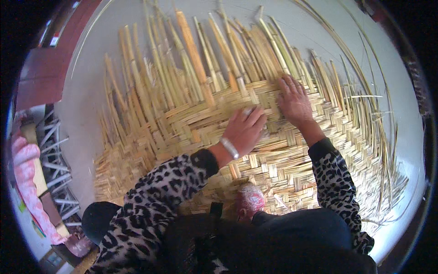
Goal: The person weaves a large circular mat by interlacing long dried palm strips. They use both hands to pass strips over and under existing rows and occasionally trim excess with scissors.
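A woven mat of split, straw-coloured strips [283, 160] spreads out in front of me, with a slanting weave. Long loose strip ends [187, 55] fan out from its far edge. My left hand [244, 131] rests on the middle of the weave. Its fingers are curled down and close together, slightly blurred, and hide whatever lies under them. Around that wrist is a silver bracelet [229, 148]. Farther off and to the right, my right hand [295, 102] lies with fingers stretched out over the far border of the weave, touching the bases of the loose strips.
A pink patterned shoe [251, 200] stands on the mat's near part. Long thin strips [356, 55] lie curved across the grey floor [82, 132] at right. At far left are a white metal frame [57, 164], a pink padded cloth [28, 182] and a reddish-brown panel [43, 77].
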`<move>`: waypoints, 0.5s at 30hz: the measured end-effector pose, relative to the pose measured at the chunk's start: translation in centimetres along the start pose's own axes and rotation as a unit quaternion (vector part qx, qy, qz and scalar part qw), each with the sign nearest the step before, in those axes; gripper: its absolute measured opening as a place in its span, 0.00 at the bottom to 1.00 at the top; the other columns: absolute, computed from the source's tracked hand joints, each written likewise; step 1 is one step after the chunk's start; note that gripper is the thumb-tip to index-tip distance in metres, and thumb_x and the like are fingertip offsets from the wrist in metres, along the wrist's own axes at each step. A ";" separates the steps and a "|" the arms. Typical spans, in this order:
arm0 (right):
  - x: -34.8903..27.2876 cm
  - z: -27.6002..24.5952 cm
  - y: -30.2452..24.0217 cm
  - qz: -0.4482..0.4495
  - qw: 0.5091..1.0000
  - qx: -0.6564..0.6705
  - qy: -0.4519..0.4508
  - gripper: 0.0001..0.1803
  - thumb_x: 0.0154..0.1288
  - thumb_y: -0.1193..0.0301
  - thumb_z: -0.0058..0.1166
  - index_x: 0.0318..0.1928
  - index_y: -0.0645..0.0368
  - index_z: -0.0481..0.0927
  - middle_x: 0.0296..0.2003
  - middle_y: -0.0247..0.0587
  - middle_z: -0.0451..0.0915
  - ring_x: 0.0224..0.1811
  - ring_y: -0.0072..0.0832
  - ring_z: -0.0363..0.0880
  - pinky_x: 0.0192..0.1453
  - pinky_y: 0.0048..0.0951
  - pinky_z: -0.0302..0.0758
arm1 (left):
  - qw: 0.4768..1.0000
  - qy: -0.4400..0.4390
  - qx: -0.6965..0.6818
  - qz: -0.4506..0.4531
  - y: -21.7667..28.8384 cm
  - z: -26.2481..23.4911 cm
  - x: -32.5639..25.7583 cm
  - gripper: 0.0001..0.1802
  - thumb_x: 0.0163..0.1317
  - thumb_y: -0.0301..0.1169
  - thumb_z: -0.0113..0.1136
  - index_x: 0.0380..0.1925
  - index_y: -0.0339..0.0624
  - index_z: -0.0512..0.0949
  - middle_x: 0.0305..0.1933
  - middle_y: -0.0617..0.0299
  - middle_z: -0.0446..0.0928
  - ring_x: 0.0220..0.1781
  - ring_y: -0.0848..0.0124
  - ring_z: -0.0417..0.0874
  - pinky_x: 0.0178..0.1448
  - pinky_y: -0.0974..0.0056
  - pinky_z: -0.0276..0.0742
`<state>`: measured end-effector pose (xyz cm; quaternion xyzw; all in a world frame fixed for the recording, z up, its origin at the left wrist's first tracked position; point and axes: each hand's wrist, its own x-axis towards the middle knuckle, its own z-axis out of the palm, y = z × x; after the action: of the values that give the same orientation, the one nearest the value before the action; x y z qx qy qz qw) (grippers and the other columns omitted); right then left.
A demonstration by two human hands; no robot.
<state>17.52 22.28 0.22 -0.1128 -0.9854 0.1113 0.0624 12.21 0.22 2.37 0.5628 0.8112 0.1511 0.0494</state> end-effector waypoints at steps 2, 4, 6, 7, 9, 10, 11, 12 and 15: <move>-0.4 0.5 -0.2 0.017 0.999 -0.027 -0.004 0.28 0.67 0.63 0.48 0.65 0.59 0.64 0.68 0.47 0.61 0.71 0.42 0.58 0.74 0.44 0.55 | 1.000 0.012 0.006 -0.009 -1.5 -1.9 -5.1 0.28 0.56 0.37 0.61 0.58 0.44 0.72 0.64 0.56 0.67 0.65 0.57 0.68 0.67 0.46 0.58; -0.8 0.5 -0.3 0.011 0.999 -0.029 -0.007 0.29 0.67 0.62 0.48 0.66 0.59 0.63 0.68 0.47 0.61 0.72 0.42 0.57 0.74 0.44 0.54 | 0.995 0.012 -0.015 -0.100 -3.5 -3.5 -8.7 0.26 0.58 0.37 0.59 0.58 0.43 0.71 0.66 0.55 0.66 0.65 0.57 0.68 0.68 0.45 0.56; -1.2 0.1 -0.8 0.012 1.000 -0.021 0.000 0.30 0.67 0.61 0.48 0.67 0.60 0.63 0.68 0.48 0.62 0.72 0.43 0.57 0.74 0.44 0.54 | 0.985 0.038 0.017 -0.169 -5.6 -4.5 -10.7 0.24 0.60 0.35 0.58 0.56 0.42 0.72 0.62 0.54 0.69 0.61 0.54 0.71 0.65 0.46 0.61; -1.6 -0.1 -1.4 0.027 0.999 -0.024 -0.012 0.30 0.67 0.62 0.49 0.66 0.61 0.64 0.67 0.48 0.63 0.71 0.44 0.58 0.73 0.45 0.55 | 0.979 0.058 0.031 -0.195 -6.5 -4.8 -11.2 0.22 0.60 0.35 0.58 0.55 0.41 0.73 0.60 0.53 0.71 0.59 0.53 0.72 0.64 0.47 0.63; -2.7 -0.9 -2.7 0.045 0.999 -0.026 -0.016 0.29 0.66 0.62 0.50 0.64 0.62 0.66 0.66 0.49 0.64 0.70 0.45 0.59 0.72 0.46 0.57 | 0.973 0.080 -0.038 -0.214 -8.7 -4.8 -10.6 0.20 0.61 0.33 0.56 0.54 0.41 0.73 0.57 0.51 0.73 0.57 0.51 0.74 0.60 0.51 0.67; -3.2 -1.3 -3.6 0.038 0.998 -0.039 -0.034 0.26 0.63 0.65 0.54 0.59 0.63 0.70 0.64 0.50 0.67 0.67 0.47 0.64 0.68 0.47 0.63 | 0.968 0.084 -0.073 -0.227 -9.6 -4.6 -9.8 0.20 0.61 0.32 0.55 0.53 0.41 0.74 0.56 0.49 0.74 0.55 0.50 0.75 0.59 0.53 0.69; -3.9 -1.6 -4.8 0.005 1.000 0.004 -0.004 0.23 0.60 0.69 0.57 0.56 0.62 0.73 0.61 0.50 0.70 0.64 0.47 0.67 0.65 0.48 0.66 | 0.965 0.115 -0.104 -0.212 -10.4 -4.4 -8.9 0.18 0.62 0.31 0.54 0.52 0.40 0.74 0.53 0.48 0.76 0.53 0.50 0.76 0.56 0.54 0.71; -4.5 -1.7 -6.2 -0.040 0.999 0.018 0.020 0.23 0.59 0.70 0.58 0.56 0.61 0.73 0.60 0.50 0.70 0.64 0.47 0.68 0.65 0.47 0.67 | 0.960 0.136 -0.136 -0.204 -10.9 -4.2 -7.9 0.17 0.62 0.31 0.53 0.51 0.40 0.75 0.50 0.48 0.78 0.51 0.49 0.78 0.53 0.55 0.73; -5.2 -2.0 -9.9 -0.115 0.985 0.127 -0.005 0.25 0.58 0.74 0.56 0.58 0.60 0.71 0.59 0.50 0.71 0.63 0.48 0.68 0.65 0.45 0.67 | 0.932 0.132 -0.226 -0.250 -12.3 -4.2 -4.3 0.16 0.60 0.35 0.59 0.45 0.38 0.79 0.39 0.49 0.81 0.41 0.54 0.82 0.46 0.57 0.77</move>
<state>20.80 12.07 3.92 0.0108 -0.9699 0.2282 0.0840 1.71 -8.52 2.29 0.2904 0.8693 0.3862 0.1042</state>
